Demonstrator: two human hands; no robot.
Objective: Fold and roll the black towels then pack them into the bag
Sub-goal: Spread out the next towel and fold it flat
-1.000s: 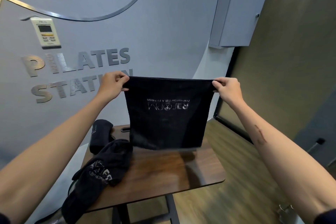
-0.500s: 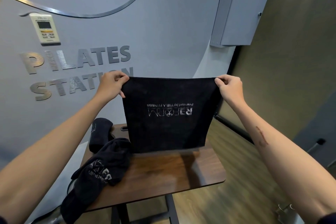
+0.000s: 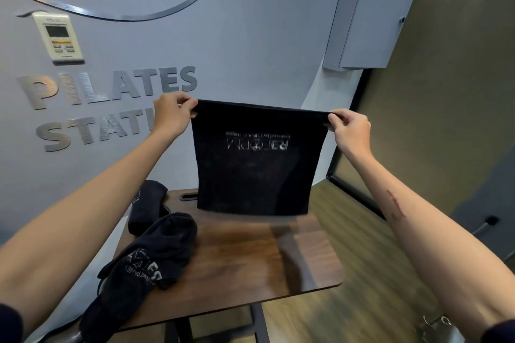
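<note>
Pinching both top corners, left hand (image 3: pixel 170 114) and right hand (image 3: pixel 351 131), I am holding one black towel (image 3: pixel 259 164) stretched above the desk (image 3: pixel 250 253); another lying crumpled beside it, packing seemingly unstarted.

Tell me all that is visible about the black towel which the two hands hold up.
The towel is black, of soft woven cloth, and hangs flat as a near rectangle. Silver lettering on it reads upside down and mirrored from this view. The left hand pinches its upper left corner and the right hand pinches its upper right corner, so the top edge is stretched taut. It hangs upright above the far part of the wooden table; its blurred lower edge seems just clear of the tabletop.
</note>
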